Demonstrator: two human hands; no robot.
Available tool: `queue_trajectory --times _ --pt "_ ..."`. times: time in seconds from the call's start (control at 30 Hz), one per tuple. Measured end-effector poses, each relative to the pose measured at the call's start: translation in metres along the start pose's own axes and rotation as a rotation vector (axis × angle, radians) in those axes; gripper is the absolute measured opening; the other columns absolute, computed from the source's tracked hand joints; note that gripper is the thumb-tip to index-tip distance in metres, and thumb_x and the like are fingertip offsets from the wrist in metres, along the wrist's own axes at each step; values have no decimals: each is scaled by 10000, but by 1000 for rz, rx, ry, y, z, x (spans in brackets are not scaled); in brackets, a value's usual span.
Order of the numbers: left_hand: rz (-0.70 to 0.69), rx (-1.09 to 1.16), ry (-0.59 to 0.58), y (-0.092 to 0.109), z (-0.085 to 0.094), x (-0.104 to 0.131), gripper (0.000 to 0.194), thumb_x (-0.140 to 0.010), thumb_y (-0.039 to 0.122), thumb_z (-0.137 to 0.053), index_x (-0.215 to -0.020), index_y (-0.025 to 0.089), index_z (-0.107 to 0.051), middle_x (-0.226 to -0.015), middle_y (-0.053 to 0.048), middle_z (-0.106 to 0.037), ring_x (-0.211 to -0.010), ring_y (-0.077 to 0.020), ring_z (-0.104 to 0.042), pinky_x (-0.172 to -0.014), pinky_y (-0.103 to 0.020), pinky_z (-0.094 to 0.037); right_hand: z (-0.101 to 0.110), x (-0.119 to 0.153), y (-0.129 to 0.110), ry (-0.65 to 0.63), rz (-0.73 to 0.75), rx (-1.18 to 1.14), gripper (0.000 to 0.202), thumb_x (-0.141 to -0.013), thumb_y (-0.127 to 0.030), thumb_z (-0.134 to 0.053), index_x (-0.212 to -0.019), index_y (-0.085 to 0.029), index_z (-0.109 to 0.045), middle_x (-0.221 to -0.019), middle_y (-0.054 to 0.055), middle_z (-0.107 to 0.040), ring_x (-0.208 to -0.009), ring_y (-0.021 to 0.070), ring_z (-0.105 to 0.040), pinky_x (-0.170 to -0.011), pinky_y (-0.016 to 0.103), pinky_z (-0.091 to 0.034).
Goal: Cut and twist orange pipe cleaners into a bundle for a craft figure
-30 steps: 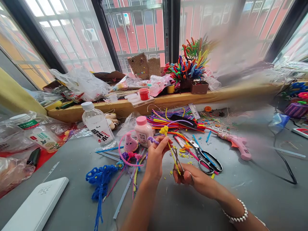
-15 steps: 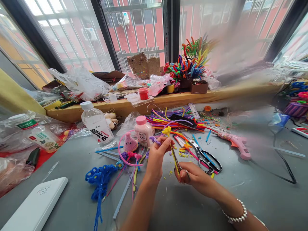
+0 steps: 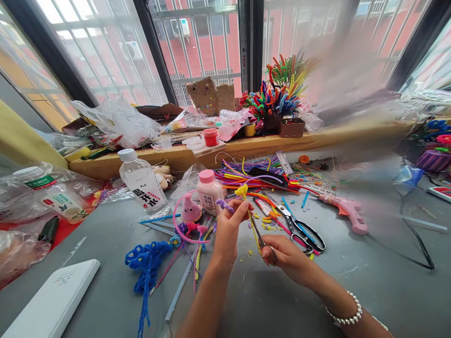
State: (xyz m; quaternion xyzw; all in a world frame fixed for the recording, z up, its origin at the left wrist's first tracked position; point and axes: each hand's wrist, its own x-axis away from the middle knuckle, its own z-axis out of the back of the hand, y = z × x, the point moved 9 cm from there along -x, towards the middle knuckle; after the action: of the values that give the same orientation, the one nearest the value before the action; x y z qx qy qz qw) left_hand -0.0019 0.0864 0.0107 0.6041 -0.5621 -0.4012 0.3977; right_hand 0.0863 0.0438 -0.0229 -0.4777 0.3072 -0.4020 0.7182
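Between the thumb and fingers of my left hand (image 3: 229,225) is a yellow pipe cleaner (image 3: 242,189), its top bent into a small flower-like shape and its stem running down toward the right. A purple curled pipe cleaner (image 3: 224,205) also shows at the left fingers. My right hand (image 3: 282,253) is closed on the handles of small scissors (image 3: 258,234), whose blades lie along the yellow stem. Yellow fuzz clippings (image 3: 250,252) are scattered on the table beneath. Larger black-handled scissors (image 3: 306,234) lie just beyond my right hand.
A pink glue gun (image 3: 345,211) with its cable lies at right. Behind the hands are a pink-capped bottle (image 3: 209,190) and a bundle of pipe cleaners (image 3: 243,173). To the left are a water bottle (image 3: 144,183), a blue pipe-cleaner piece (image 3: 148,263) and a white power bank (image 3: 52,300).
The yellow flower-like top has shifted slightly left. My right hand and the small scissors have moved a little along the stem, with the blades at a slightly different angle.
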Motion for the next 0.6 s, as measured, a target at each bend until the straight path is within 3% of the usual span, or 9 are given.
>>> queue_trajectory --times 0.37,0.47,0.6 --pt "-56 47 54 6 9 -1 146 -670 289 -613 -663 148 -576 -647 14 -568 -603 -70 -501 -641 -199 -394 3 -4 4 43 -18 10 623 -652 -768 -233 -508 -180 -380 -500 -27 -365 -492 100 -331 -462 223 -268" --pt "-66 64 69 9 12 -3 157 -652 294 -630 -674 148 -578 -628 16 -578 -599 -78 -525 -635 -208 -401 15 -4 10 138 -85 96 566 -661 -725 -347 -488 -186 -368 -484 -28 -388 -485 103 -349 -469 228 -282" --pt "-48 63 108 8 16 -4 193 -593 275 -681 -724 151 -612 -629 15 -605 -610 -80 -546 -636 -204 -402 32 -3 20 272 -181 356 404 -680 -540 -538 -498 -195 -434 -452 -27 -430 -458 116 -379 -458 243 -278"
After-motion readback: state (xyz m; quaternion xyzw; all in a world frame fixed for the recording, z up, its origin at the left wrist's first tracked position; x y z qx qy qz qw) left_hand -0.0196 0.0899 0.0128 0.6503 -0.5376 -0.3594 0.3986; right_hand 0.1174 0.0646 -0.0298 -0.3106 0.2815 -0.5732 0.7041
